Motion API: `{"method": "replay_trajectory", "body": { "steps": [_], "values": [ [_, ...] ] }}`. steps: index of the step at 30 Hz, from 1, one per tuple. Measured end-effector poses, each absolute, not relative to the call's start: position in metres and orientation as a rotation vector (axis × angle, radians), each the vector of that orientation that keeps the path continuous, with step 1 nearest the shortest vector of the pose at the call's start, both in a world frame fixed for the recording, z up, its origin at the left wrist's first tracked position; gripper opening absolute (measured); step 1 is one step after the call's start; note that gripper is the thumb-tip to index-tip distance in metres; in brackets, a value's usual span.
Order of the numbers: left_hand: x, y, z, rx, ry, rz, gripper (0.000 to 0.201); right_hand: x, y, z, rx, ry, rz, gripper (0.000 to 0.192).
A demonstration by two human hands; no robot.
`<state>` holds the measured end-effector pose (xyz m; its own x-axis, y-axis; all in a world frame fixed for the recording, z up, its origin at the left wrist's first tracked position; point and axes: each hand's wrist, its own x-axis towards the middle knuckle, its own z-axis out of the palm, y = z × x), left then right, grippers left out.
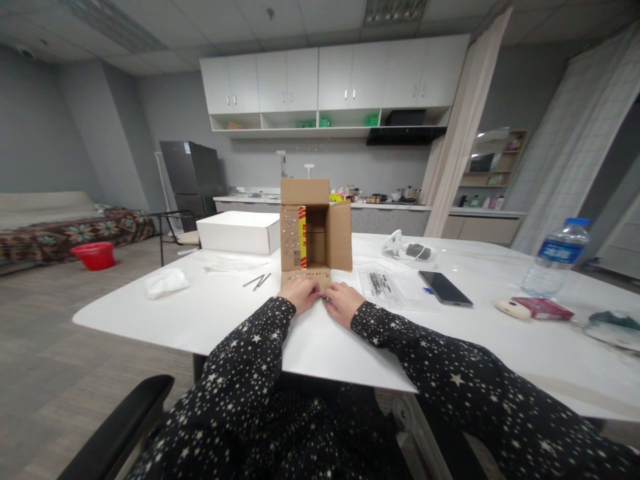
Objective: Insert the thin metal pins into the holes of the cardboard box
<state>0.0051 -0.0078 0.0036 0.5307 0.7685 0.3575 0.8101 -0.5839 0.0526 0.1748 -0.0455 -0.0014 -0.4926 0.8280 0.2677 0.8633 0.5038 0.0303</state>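
An open cardboard box [341, 237] stands on the white table in front of me, its opening facing me. Its left flap carries many small round studs, and a row of them runs along the lower front flap [295, 275]. At that lower flap my left hand [300, 292] and my right hand [344, 302] almost meet, fingers bent and pinched together. Between the fingertips shows a small shiny piece [323, 296], too small to name. Left of the box lie several long metal nails or screws [260, 282]. A clear bag with small dark pieces [381, 285] lies to the right.
Behind left stands a white box [239, 232], with crumpled white plastic [167, 283] nearer the table edge. Rightward are a phone [445, 288], a white device [407, 249], a red box [549, 309] and a tall water bottle [557, 257].
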Motion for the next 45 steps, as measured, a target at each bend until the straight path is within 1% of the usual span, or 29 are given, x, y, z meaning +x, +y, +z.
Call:
{"method": "replay_trajectory", "body": {
  "steps": [7, 14, 18, 29, 34, 39, 45],
  "values": [
    [0.008, -0.008, 0.003, -2.586, -1.447, -0.497, 0.017, 0.175, -0.045, -0.001, -1.431, -2.522, -0.220, 0.028],
    [0.006, -0.002, -0.001, -2.536, -1.424, -0.674, 0.017, 0.176, -0.045, -0.002, -1.418, -2.519, -0.209, 0.027],
    [0.005, -0.004, 0.003, -2.505, -1.447, -0.739, 0.016, 0.176, -0.044, -0.003, -1.397, -2.515, -0.225, 0.026],
    [0.004, -0.009, 0.012, -2.419, -1.322, -0.983, 0.009, 0.177, -0.041, -0.005, -1.379, -2.517, -0.241, 0.026],
    [0.003, -0.008, 0.010, -2.405, -1.272, -1.010, 0.009, 0.177, -0.042, -0.004, -1.387, -2.518, -0.242, 0.026],
    [0.003, -0.010, 0.012, -2.376, -1.253, -1.024, 0.014, 0.177, -0.042, -0.005, -1.384, -2.518, -0.232, 0.026],
    [0.003, -0.009, 0.011, -2.400, -1.348, -0.903, 0.014, 0.177, -0.043, -0.003, -1.403, -2.527, -0.226, 0.026]
  ]
}}
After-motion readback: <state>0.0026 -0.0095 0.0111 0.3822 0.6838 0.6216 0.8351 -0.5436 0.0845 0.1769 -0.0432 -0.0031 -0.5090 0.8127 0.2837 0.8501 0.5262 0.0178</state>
